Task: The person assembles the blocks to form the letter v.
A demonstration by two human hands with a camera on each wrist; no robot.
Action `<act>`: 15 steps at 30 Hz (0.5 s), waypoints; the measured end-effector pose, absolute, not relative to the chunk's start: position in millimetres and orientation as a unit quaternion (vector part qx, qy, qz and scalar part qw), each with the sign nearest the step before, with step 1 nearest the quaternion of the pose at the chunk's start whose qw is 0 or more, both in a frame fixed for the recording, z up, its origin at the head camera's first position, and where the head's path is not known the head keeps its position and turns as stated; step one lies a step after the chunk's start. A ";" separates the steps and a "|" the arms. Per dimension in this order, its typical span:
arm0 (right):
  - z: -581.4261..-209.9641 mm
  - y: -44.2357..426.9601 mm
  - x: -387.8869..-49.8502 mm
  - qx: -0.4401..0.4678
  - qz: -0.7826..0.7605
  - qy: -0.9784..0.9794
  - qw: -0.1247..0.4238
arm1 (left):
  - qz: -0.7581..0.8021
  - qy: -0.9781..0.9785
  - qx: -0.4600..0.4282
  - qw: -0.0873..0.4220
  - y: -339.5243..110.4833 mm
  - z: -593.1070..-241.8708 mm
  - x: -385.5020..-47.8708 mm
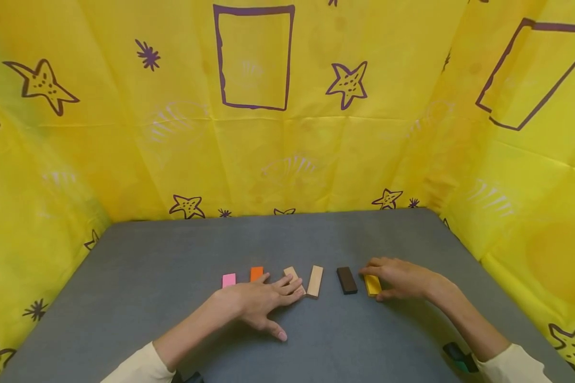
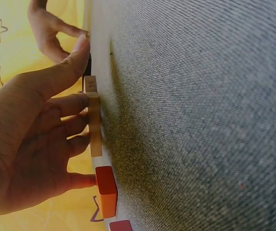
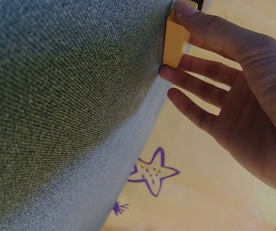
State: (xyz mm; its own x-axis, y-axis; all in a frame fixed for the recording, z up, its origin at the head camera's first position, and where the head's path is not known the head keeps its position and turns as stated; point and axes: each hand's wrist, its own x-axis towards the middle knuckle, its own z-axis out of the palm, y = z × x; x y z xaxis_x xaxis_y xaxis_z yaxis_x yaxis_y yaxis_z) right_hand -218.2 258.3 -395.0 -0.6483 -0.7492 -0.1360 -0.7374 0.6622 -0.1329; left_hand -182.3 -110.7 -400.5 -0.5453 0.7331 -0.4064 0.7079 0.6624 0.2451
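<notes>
The left hand (image 1: 264, 301) is extended, fingertips touching a slanted wooden block (image 1: 290, 272); the right hand (image 1: 401, 277) grips the yellow block (image 1: 372, 286) between thumb and fingers. Between the hands lie a pale block (image 1: 314, 282) and a dark brown block (image 1: 347, 280); beyond them hangs yellow cloth (image 1: 311, 159).

The left grip (image 1: 263, 303) is palm down, its fingers spread towards the right grip (image 1: 400, 277), the left thumb (image 1: 274, 329) held wide on the body's side and the left little finger (image 1: 262, 278) splayed outward. The left forearm (image 1: 196, 327) slants back and left from it. Well apart, the right grip is bent in a pinch, right thumb (image 1: 387, 294) nearest the body; the right forearm (image 1: 467, 316) slants back and right.
</notes>
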 end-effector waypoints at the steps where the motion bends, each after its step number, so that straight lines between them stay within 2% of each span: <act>1: -394.9 258.1 -218.1 -0.408 -0.032 0.908 0.090 | 0.027 0.878 0.411 0.244 -110.7 -400.6 -182.5; 10: -394.3 260.3 -217.5 -0.395 -0.035 0.914 0.088 | 0.032 0.877 0.410 0.250 -110.0 -400.3 -182.9; 15: -391.0 264.2 -216.2 -0.406 -0.030 0.911 0.058 | 0.025 0.879 0.405 0.252 -109.2 -398.4 -182.2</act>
State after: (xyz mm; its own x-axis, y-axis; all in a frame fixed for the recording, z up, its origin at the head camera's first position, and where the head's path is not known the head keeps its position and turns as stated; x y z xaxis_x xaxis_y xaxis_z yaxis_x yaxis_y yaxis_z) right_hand -216.2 264.2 -391.0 -0.6632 -0.7441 -0.0811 -0.7370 0.6681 -0.1025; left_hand -182.2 -109.2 -398.4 -0.5450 0.7243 -0.4223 0.6989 0.6707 0.2484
